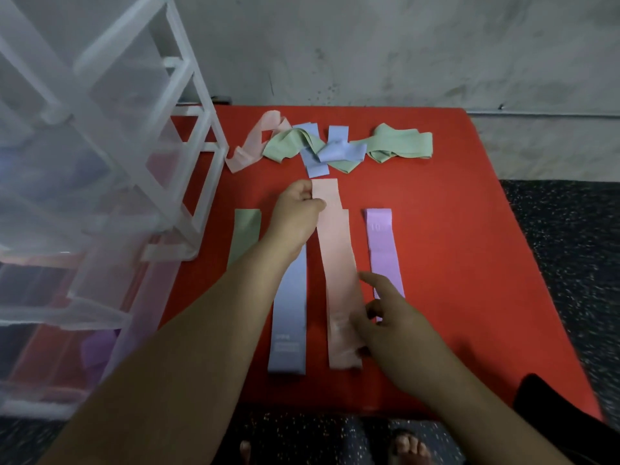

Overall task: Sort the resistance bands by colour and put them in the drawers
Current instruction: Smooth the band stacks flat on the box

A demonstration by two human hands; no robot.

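Four flat rows lie side by side on the red mat [453, 229]: a green band [246, 236], a blue band [288, 313], a pink band [339, 263] and a purple band [384, 250]. The pink one seems to lie on top of a second pink strip whose edge shows beside it. The left hand [298, 213] has its grip pinched on the far end of the pink band, thumb and fingers closed on the cloth. The right hand [385, 317] lies against the band's near right edge with the forefinger stretched out along it; whether its thumb nips the fabric I cannot tell. Beyond them a loose tangle of unsorted bands [335, 149], pink, green and blue, waits at the far side of the mat. The clear plastic drawers [100, 162] stand at the left, something purple showing in a low one. These bands look light, soft and limp: they will fold, twist and sag if lifted by one end only. Taking hold at both ends, as here, or folding the strip and gripping it at the middle, should keep it flat and tidy on the way to a drawer. Nothing here seems fragile or slippery.
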